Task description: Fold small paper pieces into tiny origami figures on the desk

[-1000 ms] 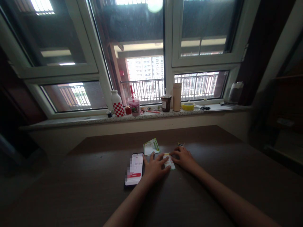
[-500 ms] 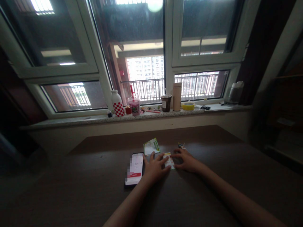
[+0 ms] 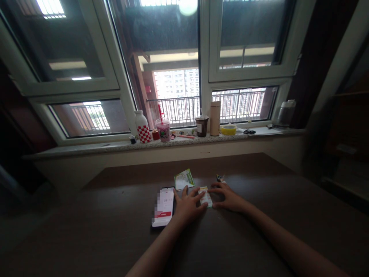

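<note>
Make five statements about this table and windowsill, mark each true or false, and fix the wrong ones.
1. The fingers of the person's spread left grip are on the small white paper slip with the yellow top edge. True.
2. The right grip is holding the black-framed smartphone with the lit screen. False: the phone lies on the dark brown table, beside the left grip.
3. The white bottle with red-and-white checks stands upright. True.
4. The beige cylindrical flask lies on its side. False: it stands upright.
5. The yellow ring-shaped tape roll is on the speckled stone windowsill. True.
</note>
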The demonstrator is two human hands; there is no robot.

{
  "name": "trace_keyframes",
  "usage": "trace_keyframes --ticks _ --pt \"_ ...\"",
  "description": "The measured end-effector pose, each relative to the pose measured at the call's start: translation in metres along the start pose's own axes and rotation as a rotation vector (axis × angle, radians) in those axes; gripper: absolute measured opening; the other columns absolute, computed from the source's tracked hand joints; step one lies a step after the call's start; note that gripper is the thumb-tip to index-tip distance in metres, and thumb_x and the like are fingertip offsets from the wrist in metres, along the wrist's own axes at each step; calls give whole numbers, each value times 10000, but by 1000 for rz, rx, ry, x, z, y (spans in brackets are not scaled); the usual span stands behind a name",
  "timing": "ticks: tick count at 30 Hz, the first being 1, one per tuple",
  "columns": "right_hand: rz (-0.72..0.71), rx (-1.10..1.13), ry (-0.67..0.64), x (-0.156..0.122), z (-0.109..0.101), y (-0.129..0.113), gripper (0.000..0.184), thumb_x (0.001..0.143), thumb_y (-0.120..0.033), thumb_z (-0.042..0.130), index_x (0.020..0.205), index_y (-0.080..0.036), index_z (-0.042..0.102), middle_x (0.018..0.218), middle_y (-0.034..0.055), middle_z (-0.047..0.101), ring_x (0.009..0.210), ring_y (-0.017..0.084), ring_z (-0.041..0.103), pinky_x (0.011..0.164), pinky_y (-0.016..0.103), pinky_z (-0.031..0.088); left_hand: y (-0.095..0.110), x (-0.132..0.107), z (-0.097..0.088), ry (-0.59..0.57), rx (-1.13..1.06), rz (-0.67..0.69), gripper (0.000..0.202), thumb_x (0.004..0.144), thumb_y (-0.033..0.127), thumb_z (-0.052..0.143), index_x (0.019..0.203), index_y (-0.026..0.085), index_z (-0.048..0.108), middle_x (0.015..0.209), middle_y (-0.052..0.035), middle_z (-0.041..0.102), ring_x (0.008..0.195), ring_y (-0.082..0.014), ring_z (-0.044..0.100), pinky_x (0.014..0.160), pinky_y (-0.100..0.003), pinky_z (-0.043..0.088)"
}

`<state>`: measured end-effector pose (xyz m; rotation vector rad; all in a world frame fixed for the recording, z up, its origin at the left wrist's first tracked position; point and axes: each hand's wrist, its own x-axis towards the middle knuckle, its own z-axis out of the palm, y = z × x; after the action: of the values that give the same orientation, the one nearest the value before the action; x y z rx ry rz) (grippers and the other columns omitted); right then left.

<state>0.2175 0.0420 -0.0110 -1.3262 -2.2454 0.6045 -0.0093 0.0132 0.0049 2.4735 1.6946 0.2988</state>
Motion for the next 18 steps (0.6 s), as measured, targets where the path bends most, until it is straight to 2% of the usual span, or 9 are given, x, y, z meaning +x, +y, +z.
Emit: trace_keyframes --ticks 3,7,10,18 --pt "-19 36 25 0 2 2 565 662 -454 794 1188 -290 670 1366 97 505 1298 306 409 1117 465 288 1 0 -2 -11 -4 -2 519 858 685 365 1356 541 403 1507 97 398 1432 -404 176 1008 -800 -110" --pt "-36 80 90 1 5 4 229 793 -413 684 955 -271 762 1263 72 591 1238 271 471 1109 444 299 1 0 -2 -23 1 -6 519 857 693 356 1351 541 412 1509 96 395 1434 -404 171 1007 -801 -109" --pt "-38 106 121 3 6 5 202 805 -414 671 834 -247 779 1215 67 632 1204 263 500 1097 424 316 0 1 -2 -14 -15 1 516 859 689 362 1346 532 426 1505 95 402 1433 -407 172 999 -807 -114" --pt "-39 -32 126 5 6 -3 211 860 -377 609 951 -284 776 1184 54 650 1146 252 522 1058 409 353 1 0 -2 -24 -15 -1 517 857 688 365 1346 533 424 1508 100 395 1432 -411 174 993 -818 -98"
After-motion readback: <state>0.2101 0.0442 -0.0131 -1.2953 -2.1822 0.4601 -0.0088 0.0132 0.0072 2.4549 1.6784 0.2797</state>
